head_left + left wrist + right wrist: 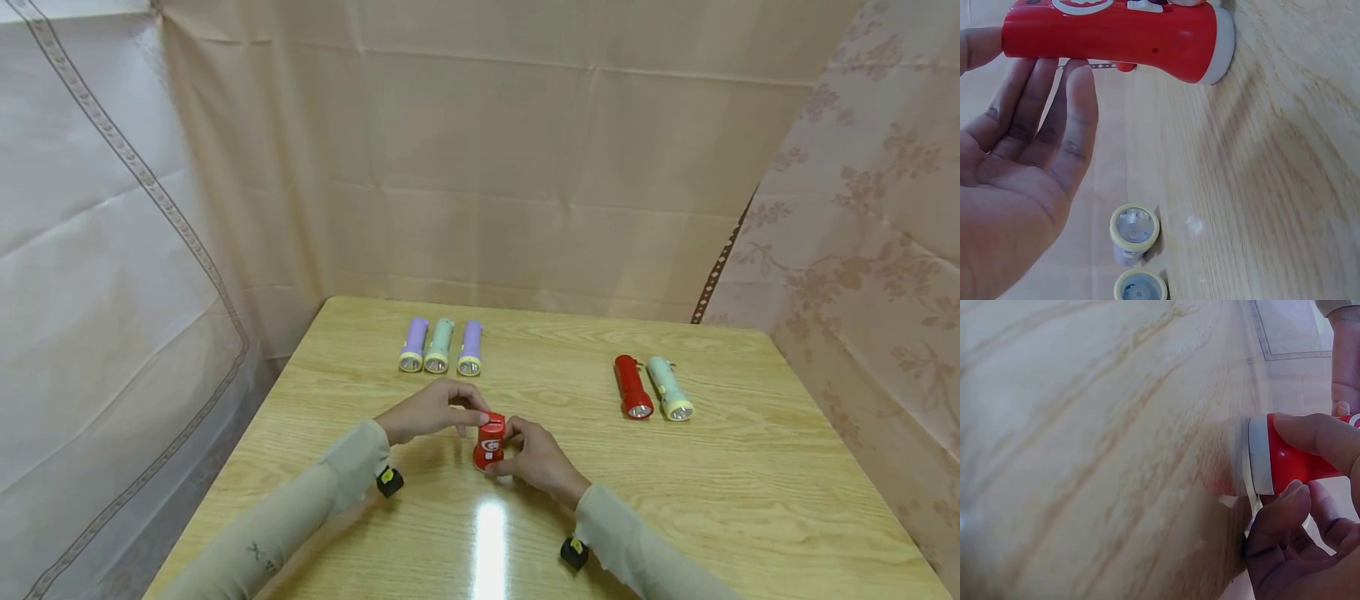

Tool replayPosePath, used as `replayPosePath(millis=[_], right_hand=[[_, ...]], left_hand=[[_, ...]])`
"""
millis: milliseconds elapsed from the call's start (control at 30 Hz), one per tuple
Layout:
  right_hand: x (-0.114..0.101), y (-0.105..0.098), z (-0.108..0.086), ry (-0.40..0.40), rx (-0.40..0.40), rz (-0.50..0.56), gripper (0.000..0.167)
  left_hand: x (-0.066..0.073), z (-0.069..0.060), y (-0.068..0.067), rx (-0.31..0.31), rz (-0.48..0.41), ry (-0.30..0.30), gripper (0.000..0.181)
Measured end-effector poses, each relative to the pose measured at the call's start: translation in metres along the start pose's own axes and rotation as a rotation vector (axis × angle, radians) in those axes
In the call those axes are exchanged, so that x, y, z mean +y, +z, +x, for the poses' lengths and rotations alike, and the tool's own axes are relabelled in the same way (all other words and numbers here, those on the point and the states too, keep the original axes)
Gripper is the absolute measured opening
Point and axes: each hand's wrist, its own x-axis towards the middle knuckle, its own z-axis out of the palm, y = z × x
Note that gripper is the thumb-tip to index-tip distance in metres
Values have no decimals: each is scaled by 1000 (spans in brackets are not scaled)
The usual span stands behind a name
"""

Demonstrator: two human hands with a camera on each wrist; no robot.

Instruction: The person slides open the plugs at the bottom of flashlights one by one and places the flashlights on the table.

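R hand [546, 460] grips red torch [491, 442], white rim [1261, 455] in wrist cams only.

On the table [750, 492], an upright flashlight [491, 442] stands wide end down between the left hand [432, 410] and the right hand [545, 461]. Behind it, to the left, lies a row of three flashlights [439, 344]; behind right, a pair of flashlights [632, 387]. A curtain [480, 167] hangs beyond the table's far edge.

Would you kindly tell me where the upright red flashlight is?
In the head view, the upright red flashlight is low, near centre, between the left hand at its top and the right hand.
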Motion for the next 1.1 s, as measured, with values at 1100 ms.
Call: replayPosePath(millis=[1100], right_hand=[[-1, 0, 0, -6, -5, 15, 48]], left_hand=[[2, 8, 9, 43, -16, -29, 17]])
